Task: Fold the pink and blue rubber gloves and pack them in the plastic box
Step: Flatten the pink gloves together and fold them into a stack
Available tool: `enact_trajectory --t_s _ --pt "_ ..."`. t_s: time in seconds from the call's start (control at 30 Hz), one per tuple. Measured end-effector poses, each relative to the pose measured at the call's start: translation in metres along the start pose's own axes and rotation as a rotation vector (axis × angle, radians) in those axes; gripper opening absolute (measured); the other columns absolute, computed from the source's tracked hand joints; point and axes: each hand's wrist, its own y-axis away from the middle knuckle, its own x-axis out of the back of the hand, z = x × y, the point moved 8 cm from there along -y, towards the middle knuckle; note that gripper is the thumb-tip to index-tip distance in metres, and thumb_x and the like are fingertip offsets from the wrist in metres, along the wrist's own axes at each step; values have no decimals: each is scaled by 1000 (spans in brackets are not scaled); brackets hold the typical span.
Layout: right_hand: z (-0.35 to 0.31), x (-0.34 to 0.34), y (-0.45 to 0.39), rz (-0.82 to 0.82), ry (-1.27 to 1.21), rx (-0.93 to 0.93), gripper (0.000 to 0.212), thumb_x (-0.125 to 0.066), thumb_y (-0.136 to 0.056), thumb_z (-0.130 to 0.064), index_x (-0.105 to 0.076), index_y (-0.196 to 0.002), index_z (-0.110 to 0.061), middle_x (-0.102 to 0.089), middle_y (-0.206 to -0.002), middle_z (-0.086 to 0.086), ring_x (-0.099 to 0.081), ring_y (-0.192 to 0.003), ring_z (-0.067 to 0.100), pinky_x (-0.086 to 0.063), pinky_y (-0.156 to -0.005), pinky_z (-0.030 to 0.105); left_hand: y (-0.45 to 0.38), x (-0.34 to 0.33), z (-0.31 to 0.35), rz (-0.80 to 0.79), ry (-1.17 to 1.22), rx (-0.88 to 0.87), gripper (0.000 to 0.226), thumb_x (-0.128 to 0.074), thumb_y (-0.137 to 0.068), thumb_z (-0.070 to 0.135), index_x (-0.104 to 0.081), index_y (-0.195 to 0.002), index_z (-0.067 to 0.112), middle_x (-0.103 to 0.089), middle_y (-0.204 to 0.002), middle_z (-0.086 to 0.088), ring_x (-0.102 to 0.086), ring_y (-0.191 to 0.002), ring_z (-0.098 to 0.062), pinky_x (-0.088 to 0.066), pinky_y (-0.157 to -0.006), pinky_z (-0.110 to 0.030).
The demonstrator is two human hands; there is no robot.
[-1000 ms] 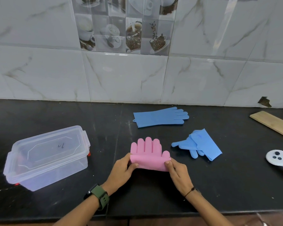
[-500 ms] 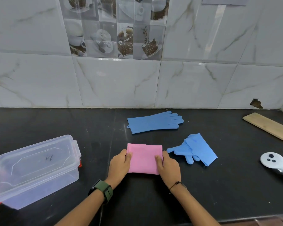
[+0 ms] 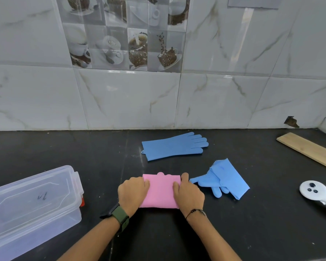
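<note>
The folded pink rubber glove (image 3: 160, 191) lies flat on the black desk (image 3: 252, 232), and everything else is placed from it. The left hand (image 3: 133, 194) presses on its left edge and the right hand (image 3: 189, 193) on its right edge, fingers (image 3: 177, 185) bent over the pink rubber and gripping it. Just right of the pink glove lies a folded blue rubber glove (image 3: 224, 180), close to the right hand. Beyond it, nearer the tiled wall, a second blue rubber glove (image 3: 174, 146) lies flat, unfolded. Well to its left stands the clear plastic box (image 3: 30, 208), lid on. Far right rest a white controller (image 3: 317, 193) and a wooden board (image 3: 309, 148).
</note>
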Motion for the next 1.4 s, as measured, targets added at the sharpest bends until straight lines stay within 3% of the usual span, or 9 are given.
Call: enact_trajectory --t_s 0.13,0.27,0.37,0.5,0.67,0.87,1.0,1.17,1.4 --pt "-23 10 4 147 15 318 45 -39 -93 -16 -38 -139 -15 -53 -126 10 -50 -119 29 -43 -98 39 9 12 26 261 -155 -301 32 -75 -73 18 -67 -103 12 -70 -95 -7 -69 -78 -22 -55 -58 -31" --pt "-17 -20 4 -167 3 400 54 -20 -101 -35 -7 -151 -20 -2 -160 5 0 -148 21 -3 -120 38 14 0 46 263 -126 -624 52 -94 -39 14 -78 -88 19 -78 -92 3 -75 -87 -13 -60 -71 -31" --pt "-11 -31 4 -242 -50 363 56 -17 -100 -41 -2 -151 -23 2 -161 3 1 -148 19 -5 -120 35 9 -12 42 103 -83 -624 44 -82 -65 17 -72 -108 19 -72 -114 2 -67 -108 -11 -50 -96 -36" --pt "-11 -28 4 -241 20 313 56 -18 -100 -44 -7 -151 -25 -8 -160 3 -13 -146 22 -20 -117 39 0 -31 33 -123 -52 -533 46 -32 -100 21 -33 -146 22 -30 -155 -1 -20 -146 -16 -5 -122 -34" --pt "-5 -20 2 -255 107 130 58 -25 -94 -55 -10 -147 -36 -33 -144 9 -37 -125 28 -46 -89 41 -3 -27 12 -148 -30 -139 53 -35 -97 41 -16 -147 41 -29 -148 -12 -35 -132 -31 -39 -103 -43" --pt "-4 -18 -7 -532 -93 2 62 -35 -94 -49 -10 -148 -33 -17 -152 17 -44 -126 36 -40 -101 42 -3 -26 13 -599 277 94 57 -42 -96 34 -17 -147 30 -41 -136 -14 -54 -112 -32 -55 -82 -42" --pt "-16 -17 -14 -599 -138 26 59 -42 -93 -36 -19 -146 -23 -31 -145 16 -45 -124 34 -43 -99 41 12 -27 8 -783 730 296 39 -56 -91 18 -37 -124 22 -54 -97 -4 -57 -79 -20 -54 -59 -38" --pt "-13 -18 -15 -774 -358 -44 52 -56 -87 -26 -34 -133 -25 -43 -120 7 -52 -98 27 -57 -67 37 19 -28 5 -759 825 410 37 -58 -89 5 -46 -123 5 -58 -123 -17 -58 -97 -27 -51 -77 -42" --pt "-29 -18 -15 -793 -415 73 43 -64 -82 -22 -42 -119 -24 -45 -110 -1 -51 -99 22 -55 -51 25 38 -20 -9 -610 963 431 29 -57 -88 2 -43 -111 12 -57 -96 -6 -56 -79 -16 -49 -57 -30"
